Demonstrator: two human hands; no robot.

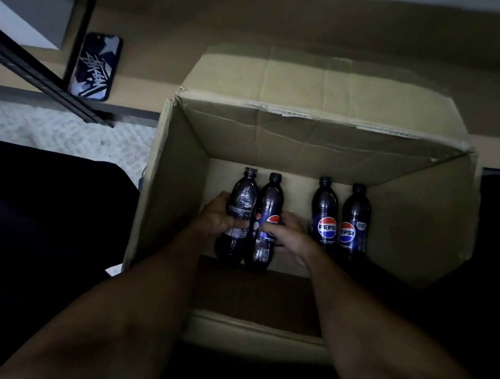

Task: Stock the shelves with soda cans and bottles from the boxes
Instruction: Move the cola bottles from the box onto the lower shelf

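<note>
— Any words legible in the box?
— The third bottle reads "PEPS" across its red-and-blue globe; the fourth bottle reads "EPSI".
— The rest?
— The second bottle shows only part of the globe. Small print on the leftmost bottle is illegible, as is the white scrawl on the phone case.

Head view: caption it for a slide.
Left hand grips the left bottle, right hand the next bottle, in the box.

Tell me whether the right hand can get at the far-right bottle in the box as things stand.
Probably yes, once freed. The box is open and the far-right bottle lies uncovered, with only the third bottle between. But the right hand grips the second bottle; the left hand grips the left bottle.
</note>
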